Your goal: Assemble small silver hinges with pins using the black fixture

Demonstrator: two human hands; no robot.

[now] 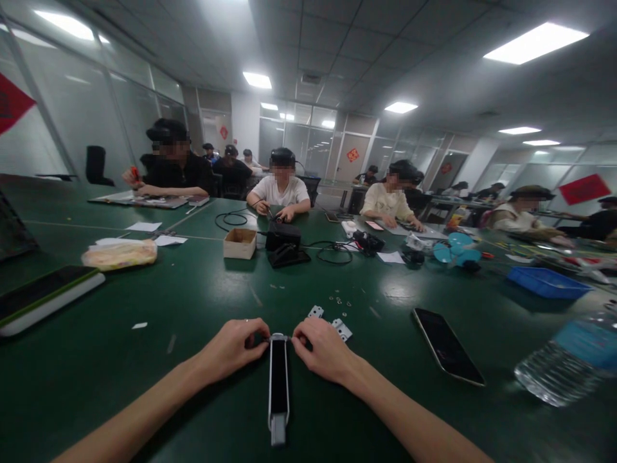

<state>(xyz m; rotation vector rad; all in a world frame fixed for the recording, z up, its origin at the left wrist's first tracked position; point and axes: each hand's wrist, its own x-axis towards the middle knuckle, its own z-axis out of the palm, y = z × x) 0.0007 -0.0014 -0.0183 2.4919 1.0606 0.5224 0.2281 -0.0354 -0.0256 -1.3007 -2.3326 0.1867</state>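
Note:
A long, narrow device (279, 379) with a black face and a silver-white frame lies in front of me on the green table. A grey block-like end sticks out on its near side. My left hand (243, 341) is closed in a pinch at the left of its far end, and my right hand (318, 344) pinches at the right of that same end. The fingertips hide whatever small part lies between them. Just beyond my right hand are a small metal plate (315, 312) with holes and a second metal plate (342, 330), partly covered by the hand. Several tiny rings (339, 301) lie farther off.
A phone (448, 347) and a water bottle (569, 354) are at right, with a blue tray (549, 283) behind. A small box (240, 244) and a black device (283, 238) with cables stand ahead. A plastic-wrapped packet (120, 255) lies left. Several people sit across the table.

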